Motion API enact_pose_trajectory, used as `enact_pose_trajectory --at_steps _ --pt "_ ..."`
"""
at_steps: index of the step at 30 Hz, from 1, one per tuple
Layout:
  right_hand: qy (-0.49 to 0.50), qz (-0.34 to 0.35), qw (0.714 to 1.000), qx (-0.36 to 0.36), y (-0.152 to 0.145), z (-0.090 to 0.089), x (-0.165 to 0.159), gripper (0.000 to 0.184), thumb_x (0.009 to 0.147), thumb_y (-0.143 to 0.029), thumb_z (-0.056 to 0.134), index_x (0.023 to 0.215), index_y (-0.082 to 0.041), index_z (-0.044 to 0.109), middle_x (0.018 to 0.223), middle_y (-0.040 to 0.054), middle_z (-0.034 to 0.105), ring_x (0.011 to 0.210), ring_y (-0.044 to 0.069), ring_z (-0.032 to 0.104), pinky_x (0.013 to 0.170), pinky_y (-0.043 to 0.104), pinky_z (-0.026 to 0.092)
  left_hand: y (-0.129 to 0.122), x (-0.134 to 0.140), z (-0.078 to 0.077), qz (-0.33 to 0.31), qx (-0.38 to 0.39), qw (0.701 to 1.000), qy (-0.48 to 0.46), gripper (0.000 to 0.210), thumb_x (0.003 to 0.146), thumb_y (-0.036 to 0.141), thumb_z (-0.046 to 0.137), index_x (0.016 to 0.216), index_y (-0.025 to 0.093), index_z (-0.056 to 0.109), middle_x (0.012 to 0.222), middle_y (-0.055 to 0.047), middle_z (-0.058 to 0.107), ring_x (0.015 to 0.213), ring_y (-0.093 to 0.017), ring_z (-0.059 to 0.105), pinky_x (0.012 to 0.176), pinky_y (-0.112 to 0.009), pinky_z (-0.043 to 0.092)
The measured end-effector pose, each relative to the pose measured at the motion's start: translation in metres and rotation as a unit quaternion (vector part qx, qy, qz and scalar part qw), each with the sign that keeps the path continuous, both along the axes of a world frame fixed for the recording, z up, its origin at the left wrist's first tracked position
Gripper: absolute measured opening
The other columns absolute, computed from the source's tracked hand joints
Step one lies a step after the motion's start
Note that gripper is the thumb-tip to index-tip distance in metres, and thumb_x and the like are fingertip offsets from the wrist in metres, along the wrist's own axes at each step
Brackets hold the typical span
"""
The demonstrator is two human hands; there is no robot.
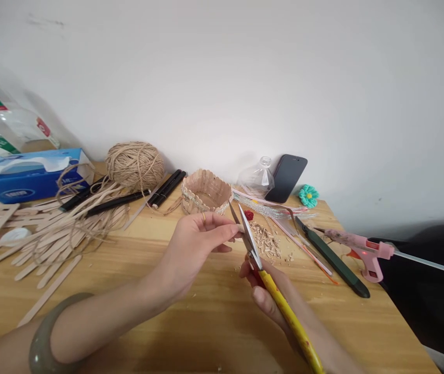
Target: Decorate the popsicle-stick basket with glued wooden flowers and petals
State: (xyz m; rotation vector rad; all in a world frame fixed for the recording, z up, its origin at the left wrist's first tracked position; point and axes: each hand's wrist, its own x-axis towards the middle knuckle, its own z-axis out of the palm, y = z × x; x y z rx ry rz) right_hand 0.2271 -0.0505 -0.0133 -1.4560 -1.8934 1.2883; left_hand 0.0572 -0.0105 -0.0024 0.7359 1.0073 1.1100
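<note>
My right hand [274, 298] is closed around a pair of scissors [264, 276] with yellow handles, one of them long and plainly visible. The blades point up and away, slightly parted. Between the thumb and fingers of my left hand [200, 239] is a small pale piece [240, 228], its tip against the blades; most of it is hidden by the fingers. Just beyond my left hand sits a small basket [206, 189] built from wooden stick pieces with a glittery band. Chopped wood bits [266, 241] and a small red flower [249, 215] lie beside the blades.
Wooden craft sticks [50, 259] and a twine ball [135, 165] lie left, near a blue tissue box [27, 179]. On the right are a dark green cutter [334, 259], a pink glue gun [370, 254], a phone [287, 178], a clear bottle piece [258, 179] and a teal flower [308, 196].
</note>
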Motion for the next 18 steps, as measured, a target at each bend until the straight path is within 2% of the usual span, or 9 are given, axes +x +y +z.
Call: enact_pose_trajectory --at_steps 10,18 --pt "0.014 0.011 1.000 -0.018 0.0028 -0.0001 0.0021 0.054 0.076 -0.074 0.039 0.076 -0.020 0.044 0.071 0.0000 0.041 0.065 0.015 0.038 0.054 0.025 0.032 0.0010 -0.0003 -0.0003 -0.015 0.003 0.999 -0.029 0.004 0.068 0.022 0.070 0.065 0.018 0.070 0.069 0.001 0.071 0.071 -0.011 0.062 0.062 -0.021 0.046" --pt "0.008 -0.008 1.000 -0.029 0.0021 0.0073 -0.0001 0.058 0.073 -0.077 0.040 0.072 -0.019 0.044 0.067 -0.0007 0.041 0.062 0.014 0.036 0.053 0.025 0.030 0.0007 0.0006 -0.0005 -0.005 -0.003 1.000 -0.027 0.004 0.064 0.021 0.072 0.063 0.017 0.071 0.065 0.000 0.071 0.064 -0.010 0.061 0.064 -0.023 0.048"
